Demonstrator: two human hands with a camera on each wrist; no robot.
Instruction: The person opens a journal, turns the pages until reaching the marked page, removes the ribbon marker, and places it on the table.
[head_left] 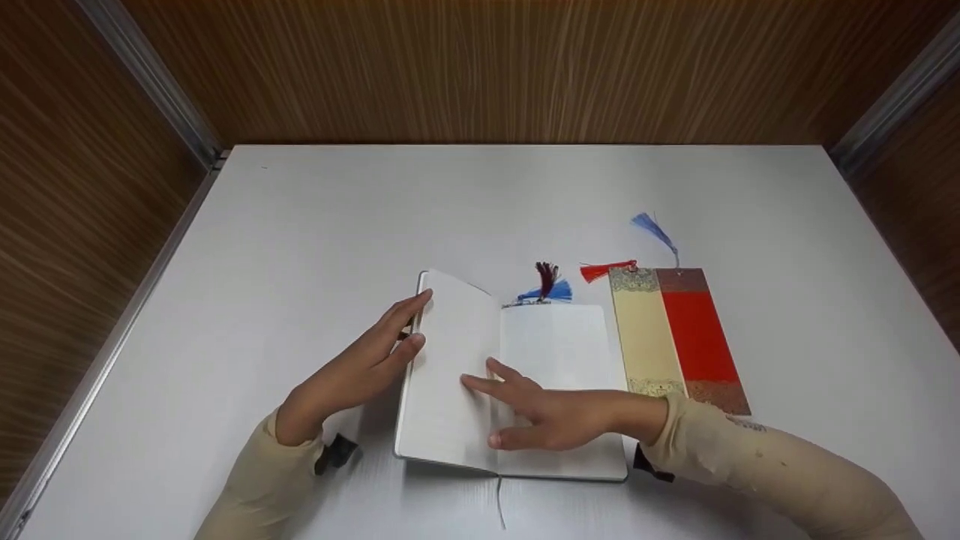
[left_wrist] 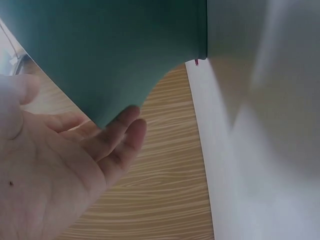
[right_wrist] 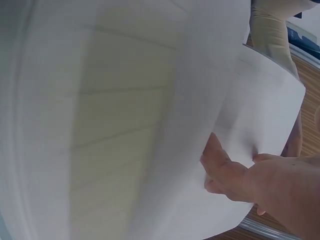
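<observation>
An open notebook (head_left: 559,345) with blank-looking pages lies in the middle of the white table. At its left edge, my left hand (head_left: 367,367) holds the raised left side, thumb on the page side and other fingers behind. The left wrist view shows those fingers at the corner of the green cover (left_wrist: 125,50). Across the inner fold reaches my right hand (head_left: 547,420), its spread fingertips resting on the left page (right_wrist: 260,100). A dark red tassel (head_left: 547,276) and a blue tassel (head_left: 559,291) stick out above the right page.
A cream bookmark (head_left: 645,326) with a red tassel (head_left: 606,271) and a red bookmark (head_left: 701,334) with a light blue tassel (head_left: 654,229) lie side by side right of the notebook. A thin ribbon (head_left: 500,502) hangs from its lower edge. Wood-grain panels (head_left: 480,75) surround the table.
</observation>
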